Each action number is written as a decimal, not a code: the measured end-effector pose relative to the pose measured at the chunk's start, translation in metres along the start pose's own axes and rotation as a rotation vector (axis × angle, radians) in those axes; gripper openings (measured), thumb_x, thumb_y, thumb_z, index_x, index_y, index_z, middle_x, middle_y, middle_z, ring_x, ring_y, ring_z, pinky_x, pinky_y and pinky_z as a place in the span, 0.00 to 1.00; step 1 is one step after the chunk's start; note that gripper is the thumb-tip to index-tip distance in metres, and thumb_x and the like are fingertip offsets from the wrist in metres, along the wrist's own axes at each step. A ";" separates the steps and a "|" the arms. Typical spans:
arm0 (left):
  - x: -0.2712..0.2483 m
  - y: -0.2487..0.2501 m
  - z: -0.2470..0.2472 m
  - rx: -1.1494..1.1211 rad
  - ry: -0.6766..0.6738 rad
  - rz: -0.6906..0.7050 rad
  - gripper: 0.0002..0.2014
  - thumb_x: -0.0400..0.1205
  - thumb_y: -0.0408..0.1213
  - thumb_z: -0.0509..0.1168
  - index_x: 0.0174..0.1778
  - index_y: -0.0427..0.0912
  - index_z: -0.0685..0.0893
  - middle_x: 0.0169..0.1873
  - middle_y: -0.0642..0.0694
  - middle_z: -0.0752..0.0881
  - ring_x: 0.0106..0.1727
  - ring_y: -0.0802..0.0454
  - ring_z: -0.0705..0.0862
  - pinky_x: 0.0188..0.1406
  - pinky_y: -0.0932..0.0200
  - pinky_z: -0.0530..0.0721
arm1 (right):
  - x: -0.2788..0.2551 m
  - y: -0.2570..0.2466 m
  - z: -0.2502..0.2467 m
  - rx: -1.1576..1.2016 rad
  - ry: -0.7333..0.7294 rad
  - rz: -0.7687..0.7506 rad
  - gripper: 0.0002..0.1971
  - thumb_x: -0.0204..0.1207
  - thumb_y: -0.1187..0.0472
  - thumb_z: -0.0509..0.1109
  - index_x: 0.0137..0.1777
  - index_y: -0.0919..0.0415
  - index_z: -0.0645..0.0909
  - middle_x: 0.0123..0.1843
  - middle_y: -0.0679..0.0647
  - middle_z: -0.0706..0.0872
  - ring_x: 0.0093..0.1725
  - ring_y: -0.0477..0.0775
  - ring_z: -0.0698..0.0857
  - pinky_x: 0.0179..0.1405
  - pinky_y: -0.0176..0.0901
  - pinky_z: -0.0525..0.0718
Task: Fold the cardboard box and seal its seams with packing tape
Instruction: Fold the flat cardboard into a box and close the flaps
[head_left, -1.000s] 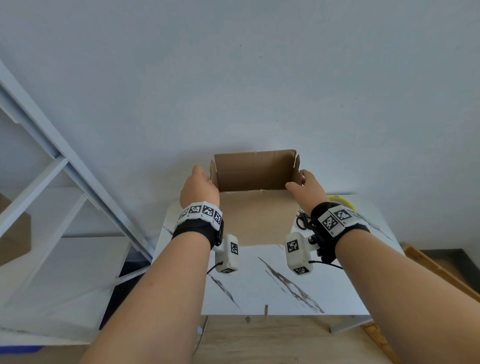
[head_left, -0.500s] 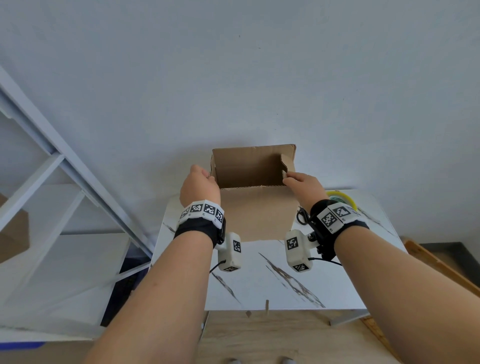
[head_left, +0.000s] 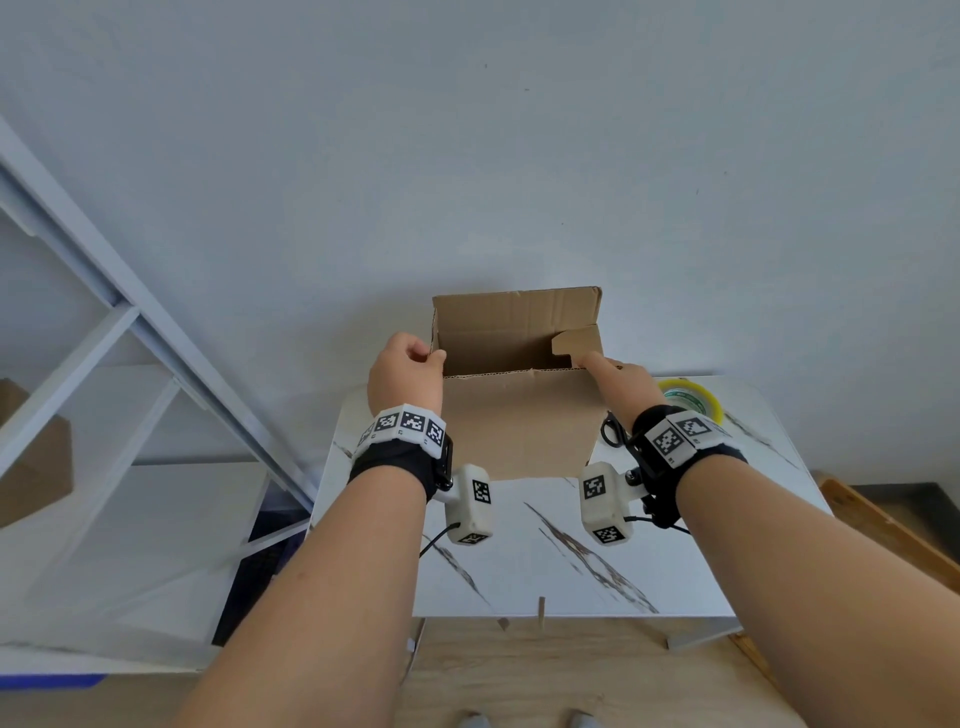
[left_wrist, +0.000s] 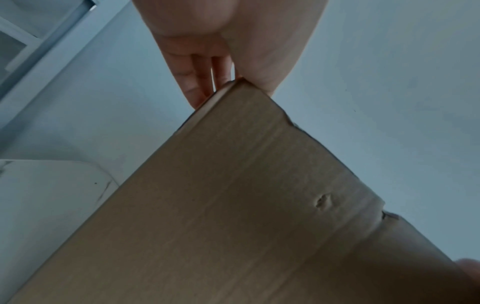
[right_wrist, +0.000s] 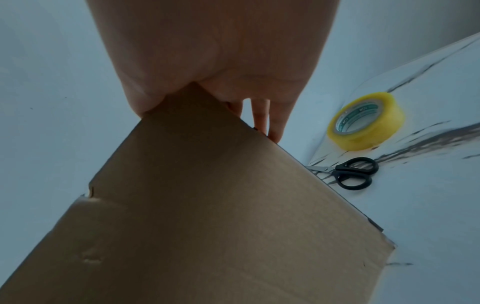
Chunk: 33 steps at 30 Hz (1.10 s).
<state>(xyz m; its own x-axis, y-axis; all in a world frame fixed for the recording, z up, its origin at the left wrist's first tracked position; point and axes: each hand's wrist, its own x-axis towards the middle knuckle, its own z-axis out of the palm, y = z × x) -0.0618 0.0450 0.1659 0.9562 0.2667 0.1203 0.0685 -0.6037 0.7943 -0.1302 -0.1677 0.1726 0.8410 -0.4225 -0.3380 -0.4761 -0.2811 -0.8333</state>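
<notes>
pale grey wall (head_left: 519, 156) filled the background, and a white marbled table (head_left: 545, 561) was set against it. the box (head_left: 519, 415) was held upright above the far part of the table, its open top turned toward the viewer, none of its seams taped. the left hand (head_left: 402, 376) was pinching the box's upper left corner, thumb on the near panel and fingers (left_wrist: 200, 82) behind the edge. the right hand (head_left: 621, 382) was gripping the upper right corner, thumb inside against a small side flap (head_left: 576, 340) that was bent inward, the other fingers (right_wrist: 270, 121) laid on the outer wall. the tape (head_left: 691, 400) was lying on the table just right of the right wrist, with black scissors (right_wrist: 348, 172) near it, both untouched.

the step in hand was judged to be the folding of the short flaps. it would be done well if the right flap were pushed fully down along its crease, not bent partway along its length, while the opposite corner was held steady so that the box stayed square. the left flap should be folded to match before the long flaps are closed over both. resting the box on the table might be wise, since cardboard held in the air is likely to skew. tape should be reached for only once the long edges meet evenly.
</notes>
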 end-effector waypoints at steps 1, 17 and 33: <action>-0.001 -0.001 -0.001 -0.015 0.000 -0.006 0.06 0.77 0.42 0.70 0.41 0.46 0.81 0.35 0.54 0.82 0.38 0.48 0.82 0.35 0.60 0.73 | 0.000 -0.001 -0.001 -0.006 -0.002 -0.002 0.17 0.79 0.47 0.61 0.36 0.60 0.69 0.35 0.56 0.68 0.35 0.55 0.68 0.34 0.46 0.64; 0.008 -0.007 -0.001 -0.010 -0.326 -0.053 0.22 0.74 0.68 0.60 0.34 0.53 0.86 0.28 0.49 0.81 0.31 0.50 0.76 0.31 0.61 0.71 | 0.001 0.001 0.002 -0.030 -0.023 -0.040 0.14 0.80 0.48 0.59 0.45 0.57 0.78 0.36 0.51 0.76 0.39 0.53 0.74 0.34 0.43 0.68; 0.005 -0.008 0.000 0.088 -0.478 -0.087 0.32 0.76 0.71 0.53 0.25 0.45 0.59 0.24 0.48 0.63 0.28 0.49 0.65 0.29 0.56 0.60 | 0.010 0.014 0.001 -0.049 -0.001 -0.181 0.26 0.80 0.38 0.61 0.32 0.59 0.75 0.31 0.53 0.73 0.33 0.52 0.72 0.31 0.43 0.67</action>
<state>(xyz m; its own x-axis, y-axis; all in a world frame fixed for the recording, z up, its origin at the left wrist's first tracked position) -0.0574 0.0511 0.1599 0.9680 -0.0427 -0.2473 0.1581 -0.6615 0.7331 -0.1284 -0.1753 0.1571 0.9144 -0.3604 -0.1845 -0.3287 -0.3946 -0.8580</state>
